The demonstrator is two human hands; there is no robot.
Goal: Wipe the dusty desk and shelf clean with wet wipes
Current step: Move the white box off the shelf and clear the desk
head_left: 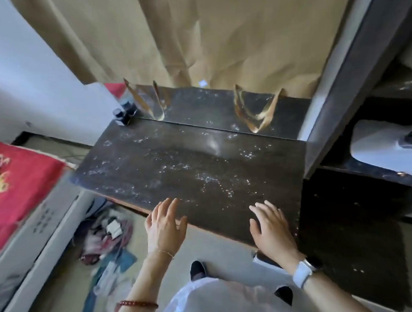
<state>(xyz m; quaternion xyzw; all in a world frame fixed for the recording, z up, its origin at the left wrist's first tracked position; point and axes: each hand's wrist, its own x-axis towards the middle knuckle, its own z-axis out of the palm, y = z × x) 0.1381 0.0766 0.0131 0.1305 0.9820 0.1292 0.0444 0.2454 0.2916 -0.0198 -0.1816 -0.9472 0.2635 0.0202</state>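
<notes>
While seen from above at the middle of the frame: one dark bench (188, 161), speckled all over with pale dust, lower edge running from centre left to lower right. Two hands over its near edge, neither holding anything. Left hand (164, 226) at lower centre, grip spread and relaxed, fingers straight, hanging across the bench edge; whether touching the surface, cannot tell. Right hand (272, 226) to its right, grip likewise spread, fingers flat on or just above the dusty top. One thin chain (166, 253) and one red bead bracelet (138, 303) on the left arm; one white-strapped watch (303, 271) on the right wrist.

At the back of the bench, one mirror strip (221, 112) leaning along the rear, dusty too. Two small dark bottles (124, 113) at its upper left corner, just beside each other. Two curled amber shapes (257, 110) standing against the mirror, blurred, nature unclear. No wet wipes visible anywhere in the frame.

At right, one dark shelf (368, 173) with dust flecks, carrying one white object (390, 146) cut off by the frame edge. Behind everything, tan paper (218, 40) covering the wall. At left, red cloth (17, 180) with embroidery, blurred, cut off. On the floor (217, 250) lower left, a jumble of clutter (109, 235), too smeared to count. Two dark shoes (198, 269) at bottom centre.
</notes>
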